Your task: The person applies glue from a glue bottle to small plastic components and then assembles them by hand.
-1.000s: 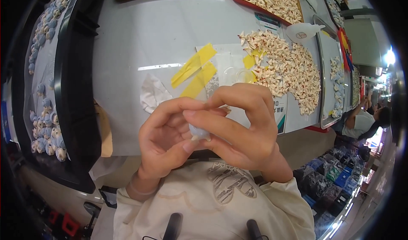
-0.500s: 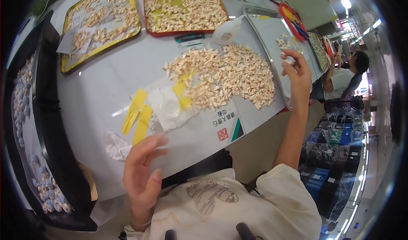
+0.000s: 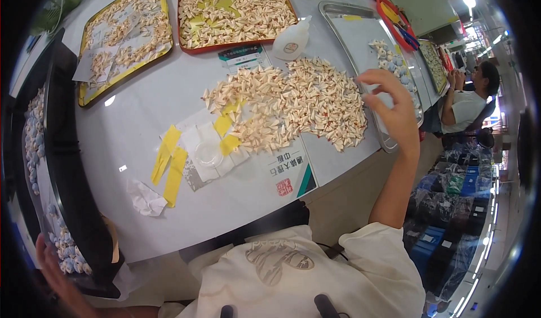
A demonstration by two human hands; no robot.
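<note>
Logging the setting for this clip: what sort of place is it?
Probably a small craft workshop: a white worktable heaped with small folded paper pieces, trays full of more, and another person seated nearby.

The right arm stretches far out and up, elbow nearly straight; the right hand (image 3: 391, 109) is raised with its fingers (image 3: 376, 77) loosely curled and spread, gripping nothing. The left hand (image 3: 51, 264) hangs low at the left edge — only partly visible, fingers extended.
</note>
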